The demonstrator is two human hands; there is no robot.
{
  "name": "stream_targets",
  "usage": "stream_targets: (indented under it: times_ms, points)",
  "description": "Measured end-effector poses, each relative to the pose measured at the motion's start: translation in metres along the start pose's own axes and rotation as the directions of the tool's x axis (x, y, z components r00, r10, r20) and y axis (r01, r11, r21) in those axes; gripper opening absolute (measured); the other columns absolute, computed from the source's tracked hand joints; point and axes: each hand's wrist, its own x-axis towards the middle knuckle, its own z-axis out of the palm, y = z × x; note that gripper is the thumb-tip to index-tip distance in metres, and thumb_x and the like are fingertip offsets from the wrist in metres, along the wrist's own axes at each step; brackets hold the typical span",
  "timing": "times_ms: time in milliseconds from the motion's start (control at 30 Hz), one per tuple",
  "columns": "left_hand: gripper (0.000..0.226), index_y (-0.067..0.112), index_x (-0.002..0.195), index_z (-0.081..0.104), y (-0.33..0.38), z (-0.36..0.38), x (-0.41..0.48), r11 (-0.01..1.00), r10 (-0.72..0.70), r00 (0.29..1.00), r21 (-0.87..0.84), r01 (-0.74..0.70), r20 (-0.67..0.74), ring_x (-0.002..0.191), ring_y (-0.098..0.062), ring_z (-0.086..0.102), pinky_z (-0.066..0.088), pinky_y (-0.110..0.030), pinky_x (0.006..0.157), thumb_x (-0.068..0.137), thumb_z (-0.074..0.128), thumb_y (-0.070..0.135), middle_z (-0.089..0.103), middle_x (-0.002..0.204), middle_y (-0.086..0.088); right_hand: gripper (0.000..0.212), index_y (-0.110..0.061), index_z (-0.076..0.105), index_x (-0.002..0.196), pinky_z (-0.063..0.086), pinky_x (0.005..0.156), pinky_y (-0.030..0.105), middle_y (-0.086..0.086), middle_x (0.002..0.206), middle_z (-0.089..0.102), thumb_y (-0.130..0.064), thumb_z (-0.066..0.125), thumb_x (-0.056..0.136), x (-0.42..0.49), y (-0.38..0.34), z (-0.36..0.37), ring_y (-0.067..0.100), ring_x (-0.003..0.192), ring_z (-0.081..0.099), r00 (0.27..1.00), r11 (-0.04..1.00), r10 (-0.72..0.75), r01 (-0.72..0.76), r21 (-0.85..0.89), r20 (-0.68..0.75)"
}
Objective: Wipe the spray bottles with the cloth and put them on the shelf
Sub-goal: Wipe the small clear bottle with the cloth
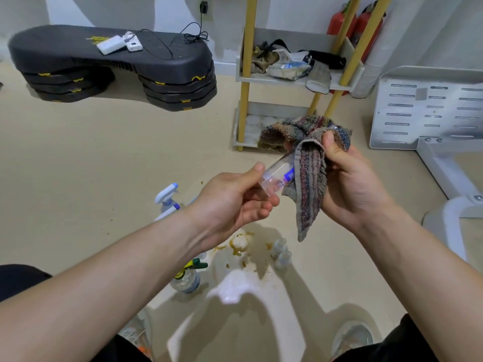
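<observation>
Above the beige floor (130, 165), our left hand (235, 202) pinches the base of the small clear plastic spray bottle (277, 169). Our right hand (350, 184) curls the striped woven cloth (311, 184) round its top. The bottle looks light and slippery, so we judge the base the safest hold.

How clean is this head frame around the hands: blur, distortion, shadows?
Head view: wide-angle distortion tilts the shelf posts; the clear bottle in the left hand is softly blurred, the cloth in the right hand sharper; soft arm shadows lie on the floor below.
</observation>
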Motion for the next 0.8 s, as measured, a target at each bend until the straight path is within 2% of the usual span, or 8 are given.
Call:
stream_targets:
  times_ms: [133,233,300,400,467,567,700,800]
  points:
    - [0.028,-0.001,0.104,0.07,-0.011,0.007,0.003,0.994,0.106,0.99,-0.019,-0.108,-0.091,0.081,-0.02,0.068,0.06,-0.024,0.077,0.087,0.075,0.021,0.069,0.094,-0.016,0.039,0.001,0.054,0.132,0.058,0.092,0.046,0.021,0.113,0.066,-0.026,0.048,0.104,0.003,0.013,0.008,0.03,0.104,0.068,0.994,1.0,0.008,-0.008,0.0,-0.112]
    - [0.042,0.014,0.104,0.066,-0.025,0.015,0.004,0.949,0.273,0.938,0.217,-0.226,-0.215,0.091,-0.021,0.071,0.058,-0.032,0.088,0.069,0.088,0.022,0.072,0.096,-0.007,0.044,-0.002,0.055,0.13,0.058,0.089,0.057,0.031,0.117,0.065,-0.037,0.046,0.104,0.001,0.027,0.018,0.043,0.107,0.067,0.986,0.999,0.036,-0.041,-0.032,-0.164]
    - [0.045,0.018,0.104,0.061,-0.034,0.024,0.004,0.918,0.323,0.912,0.317,-0.237,-0.254,0.094,-0.016,0.069,0.056,-0.034,0.091,0.063,0.08,0.026,0.069,0.1,-0.004,0.048,-0.001,0.056,0.128,0.06,0.077,0.051,0.027,0.106,0.068,-0.041,0.047,0.104,0.002,0.033,0.024,0.038,0.094,0.07,0.979,0.996,0.043,-0.057,-0.063,-0.199]
    - [0.033,0.01,0.105,0.063,-0.036,0.031,0.007,0.986,0.16,0.979,0.061,-0.153,-0.125,0.086,-0.021,0.072,0.06,-0.034,0.083,0.079,0.076,0.026,0.069,0.094,-0.01,0.048,0.001,0.058,0.11,0.056,0.059,0.04,0.015,0.072,0.067,-0.046,0.047,0.104,0.006,0.035,0.022,0.026,0.063,0.064,0.957,0.993,0.009,-0.043,-0.113,-0.289]
    - [0.029,0.003,0.102,0.069,-0.026,0.03,0.007,0.996,0.069,0.996,-0.047,-0.072,-0.054,0.08,-0.023,0.073,0.061,-0.032,0.08,0.101,0.057,0.029,0.072,0.086,-0.011,0.045,-0.003,0.057,0.104,0.054,0.049,0.032,0.01,0.06,0.064,-0.047,0.047,0.104,0.011,0.033,0.018,0.023,0.052,0.059,0.935,0.991,-0.025,-0.024,-0.134,-0.355]
    - [0.04,-0.002,0.104,0.071,-0.02,0.028,0.011,0.989,0.098,0.994,0.116,-0.093,-0.04,0.088,-0.026,0.074,0.06,-0.035,0.089,0.108,0.043,0.028,0.075,0.093,-0.013,0.044,-0.005,0.058,0.093,0.055,0.052,0.035,0.007,0.058,0.063,-0.047,0.048,0.104,0.015,0.038,0.017,0.021,0.052,0.061,0.915,0.981,-0.09,0.013,-0.195,-0.393]
    - [0.031,0.006,0.093,0.076,-0.032,0.034,0.014,0.914,0.249,0.957,0.364,-0.181,-0.149,0.09,-0.026,0.074,0.055,-0.043,0.098,0.101,0.058,0.03,0.077,0.09,-0.012,0.044,-0.01,0.061,0.076,0.057,0.059,0.042,0.011,0.065,0.063,-0.047,0.058,0.099,0.016,0.047,0.025,0.025,0.058,0.064,0.907,0.965,-0.175,0.081,-0.25,-0.382]
    - [0.018,0.012,0.106,0.073,-0.033,0.039,0.013,0.938,0.27,0.93,0.287,-0.195,-0.249,0.084,-0.01,0.072,0.055,-0.023,0.085,0.095,0.068,0.025,0.077,0.089,-0.004,0.039,-0.009,0.063,0.074,0.057,0.063,0.047,0.015,0.069,0.063,-0.042,0.068,0.094,0.019,0.045,0.027,0.028,0.058,0.063,0.912,0.979,-0.139,0.069,-0.191,-0.385]
